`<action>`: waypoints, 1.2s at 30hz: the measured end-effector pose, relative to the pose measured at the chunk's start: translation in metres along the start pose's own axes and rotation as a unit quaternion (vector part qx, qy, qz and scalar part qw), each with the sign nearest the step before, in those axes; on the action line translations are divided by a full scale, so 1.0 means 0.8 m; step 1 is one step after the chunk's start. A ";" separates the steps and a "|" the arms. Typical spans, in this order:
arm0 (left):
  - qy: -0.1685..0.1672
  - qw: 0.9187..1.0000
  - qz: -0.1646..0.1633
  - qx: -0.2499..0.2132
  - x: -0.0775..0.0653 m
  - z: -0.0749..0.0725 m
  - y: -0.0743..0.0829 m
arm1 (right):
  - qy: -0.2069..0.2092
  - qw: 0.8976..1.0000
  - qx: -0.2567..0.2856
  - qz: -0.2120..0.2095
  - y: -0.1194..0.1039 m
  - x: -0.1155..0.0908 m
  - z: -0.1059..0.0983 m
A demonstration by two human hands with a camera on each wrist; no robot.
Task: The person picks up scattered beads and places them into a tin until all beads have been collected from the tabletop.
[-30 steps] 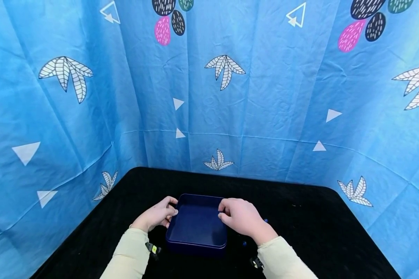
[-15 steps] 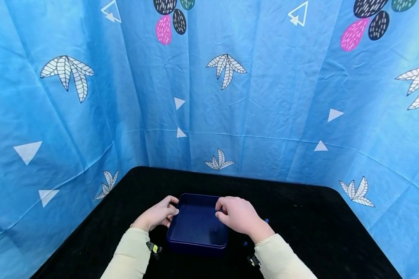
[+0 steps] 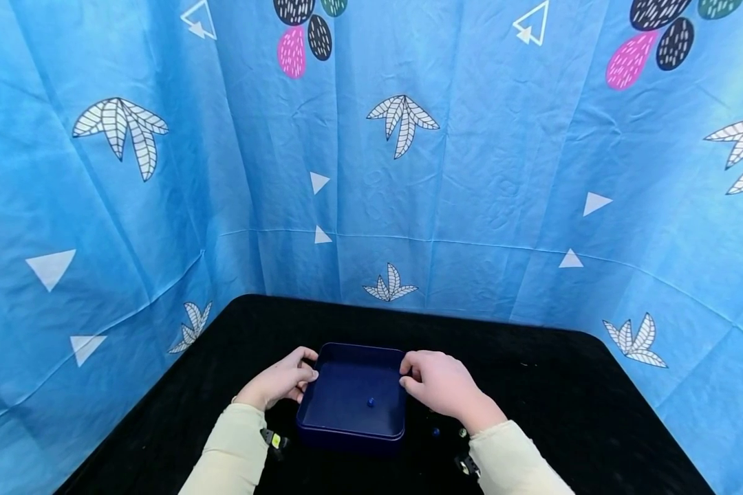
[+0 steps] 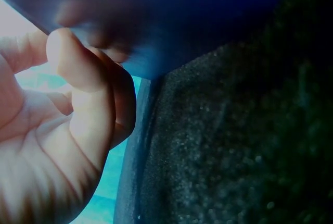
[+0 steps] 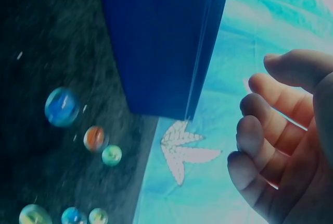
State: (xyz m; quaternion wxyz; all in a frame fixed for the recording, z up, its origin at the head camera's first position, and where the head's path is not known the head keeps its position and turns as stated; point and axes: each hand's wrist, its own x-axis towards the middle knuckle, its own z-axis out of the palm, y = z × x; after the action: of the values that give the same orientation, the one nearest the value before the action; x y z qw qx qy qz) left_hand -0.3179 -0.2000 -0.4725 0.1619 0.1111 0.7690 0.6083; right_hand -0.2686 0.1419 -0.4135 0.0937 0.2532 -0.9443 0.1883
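A dark blue square box (image 3: 353,385) with an open top stands on the black cloth. Its outer wall (image 5: 161,41) shows in the right wrist view. One small blue marble (image 3: 371,402) lies on the box floor. My left hand (image 3: 278,379) holds the box's left rim, thumb at the edge and fingers outside; the left wrist view shows that hand (image 4: 67,109) against the blue wall. Beside the right rim hovers my right hand (image 3: 439,385). Its fingers (image 5: 250,133) are loosely bent with nothing between them, apart from the box in the right wrist view.
Several glass marbles lie right of the box, among them a blue marble (image 5: 62,107), an orange one (image 5: 95,138) and a green one (image 5: 112,155). Black cloth (image 3: 563,412) covers the table. A patterned blue curtain (image 3: 470,172) hangs behind.
My right hand has moved from over the box's right side out to the right. A blue marble now shows inside the box. The left hand keeps its hold on the rim.
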 end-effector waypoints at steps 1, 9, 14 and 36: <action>0.000 1.000 0.000 0.000 0.000 0.000 0.000 | -0.001 1.000 0.002 0.004 0.003 -0.002 -0.001; -0.001 1.000 0.001 -0.002 0.000 -0.001 -0.002 | 0.007 1.000 -0.012 0.027 0.022 -0.017 -0.009; -0.002 1.000 -0.002 -0.002 0.001 -0.002 -0.005 | 0.012 0.999 -0.018 0.043 0.035 -0.025 -0.014; -0.012 1.000 -0.001 -0.005 0.003 -0.004 -0.004 | -0.008 0.991 0.009 0.134 0.114 -0.072 -0.015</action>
State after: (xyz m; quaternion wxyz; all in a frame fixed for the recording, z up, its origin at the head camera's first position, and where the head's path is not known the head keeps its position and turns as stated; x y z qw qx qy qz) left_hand -0.3212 -0.2027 -0.4750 0.1725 0.1167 0.7640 0.6106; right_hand -0.2649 0.2451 -0.4461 0.0577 0.1267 -0.9687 0.2057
